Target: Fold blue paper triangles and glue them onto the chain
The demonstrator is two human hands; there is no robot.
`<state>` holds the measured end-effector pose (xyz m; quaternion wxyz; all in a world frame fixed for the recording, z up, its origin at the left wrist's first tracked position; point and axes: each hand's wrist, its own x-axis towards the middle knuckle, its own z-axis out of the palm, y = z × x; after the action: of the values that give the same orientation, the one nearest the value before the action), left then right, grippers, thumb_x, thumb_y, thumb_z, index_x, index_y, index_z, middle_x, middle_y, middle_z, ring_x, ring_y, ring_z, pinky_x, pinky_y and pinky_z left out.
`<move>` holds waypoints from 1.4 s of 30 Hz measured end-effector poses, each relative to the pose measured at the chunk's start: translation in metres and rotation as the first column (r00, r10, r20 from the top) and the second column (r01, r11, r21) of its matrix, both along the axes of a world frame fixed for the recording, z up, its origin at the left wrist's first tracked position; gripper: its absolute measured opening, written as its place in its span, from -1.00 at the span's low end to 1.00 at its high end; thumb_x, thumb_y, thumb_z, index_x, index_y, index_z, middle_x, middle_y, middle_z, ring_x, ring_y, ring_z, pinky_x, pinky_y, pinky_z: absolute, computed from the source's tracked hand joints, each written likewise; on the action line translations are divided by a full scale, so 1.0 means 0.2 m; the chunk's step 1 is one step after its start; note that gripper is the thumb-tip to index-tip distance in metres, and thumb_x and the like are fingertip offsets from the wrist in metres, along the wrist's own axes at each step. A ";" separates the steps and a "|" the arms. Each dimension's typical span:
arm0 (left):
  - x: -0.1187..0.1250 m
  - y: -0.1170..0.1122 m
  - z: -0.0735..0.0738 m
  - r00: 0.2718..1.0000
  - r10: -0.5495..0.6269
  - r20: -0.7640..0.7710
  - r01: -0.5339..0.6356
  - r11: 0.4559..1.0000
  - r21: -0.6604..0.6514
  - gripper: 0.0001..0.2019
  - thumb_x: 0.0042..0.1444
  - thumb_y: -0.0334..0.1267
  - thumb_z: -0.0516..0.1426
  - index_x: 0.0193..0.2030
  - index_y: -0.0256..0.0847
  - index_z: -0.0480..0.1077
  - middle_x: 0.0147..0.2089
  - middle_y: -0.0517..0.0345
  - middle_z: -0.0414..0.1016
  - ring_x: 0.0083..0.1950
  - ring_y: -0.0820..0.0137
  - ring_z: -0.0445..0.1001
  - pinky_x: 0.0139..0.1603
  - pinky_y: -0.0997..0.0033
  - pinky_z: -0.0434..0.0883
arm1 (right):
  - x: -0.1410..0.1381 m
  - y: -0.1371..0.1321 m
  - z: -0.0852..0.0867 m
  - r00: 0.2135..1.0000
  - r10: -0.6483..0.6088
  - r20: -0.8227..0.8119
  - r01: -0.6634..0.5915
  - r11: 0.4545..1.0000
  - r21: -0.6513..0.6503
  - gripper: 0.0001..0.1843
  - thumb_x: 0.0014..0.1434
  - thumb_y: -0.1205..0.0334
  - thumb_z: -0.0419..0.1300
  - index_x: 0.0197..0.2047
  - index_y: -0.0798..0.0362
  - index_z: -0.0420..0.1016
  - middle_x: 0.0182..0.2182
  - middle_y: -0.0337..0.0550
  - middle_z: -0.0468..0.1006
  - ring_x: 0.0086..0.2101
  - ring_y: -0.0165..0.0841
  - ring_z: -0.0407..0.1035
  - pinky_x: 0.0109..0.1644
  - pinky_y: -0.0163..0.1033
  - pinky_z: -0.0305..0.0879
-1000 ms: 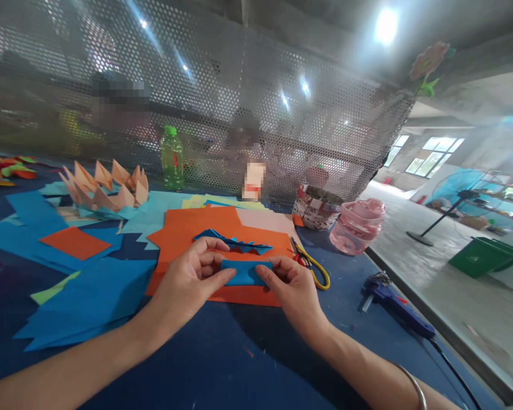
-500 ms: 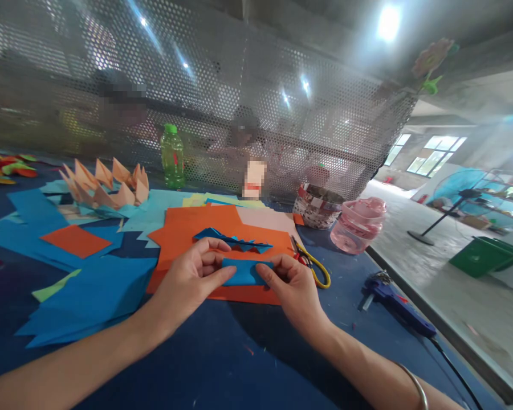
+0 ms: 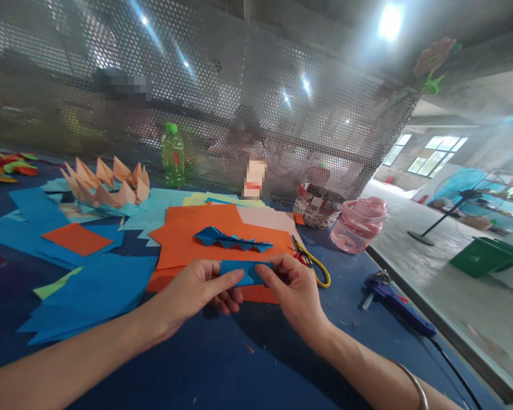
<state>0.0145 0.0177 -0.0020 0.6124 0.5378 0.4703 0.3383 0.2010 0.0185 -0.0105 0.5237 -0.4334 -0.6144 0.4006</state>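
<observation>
Blue paper strip: long axis crosswise to the view, nearly level, ends pointing left and right. Held over orange card, each end clamped between thumb and fingers of left hand and right hand. Zigzag-folded blue paper lies just beyond; yellow-handled scissors lie beside.

No text, brand or number can be read anywhere. The only possible label is a small red mark on the green plastic bottle near the far edge of the table, and it is too small to make out. A pale tag-like patch just right of the bottle is pixelated and unreadable.
</observation>
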 end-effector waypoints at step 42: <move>0.00 0.01 -0.02 0.997 0.021 -0.071 -0.009 0.985 0.173 -0.68 0.02 0.02 0.24 -0.54 -0.20 0.49 -0.55 0.13 0.57 -0.51 0.40 0.52 -0.42 0.46 0.45 | 0.00 0.00 0.00 0.999 0.018 -0.037 -0.021 0.997 -0.075 -0.74 0.08 0.05 0.32 -0.41 0.07 0.43 -0.56 -0.31 0.42 -0.52 -0.48 0.27 -0.43 -0.36 0.22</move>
<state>0.0136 0.0200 -0.0053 0.5434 0.5972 0.4651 0.3628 0.2007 0.0194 -0.0098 0.5141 -0.4393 -0.5935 0.4364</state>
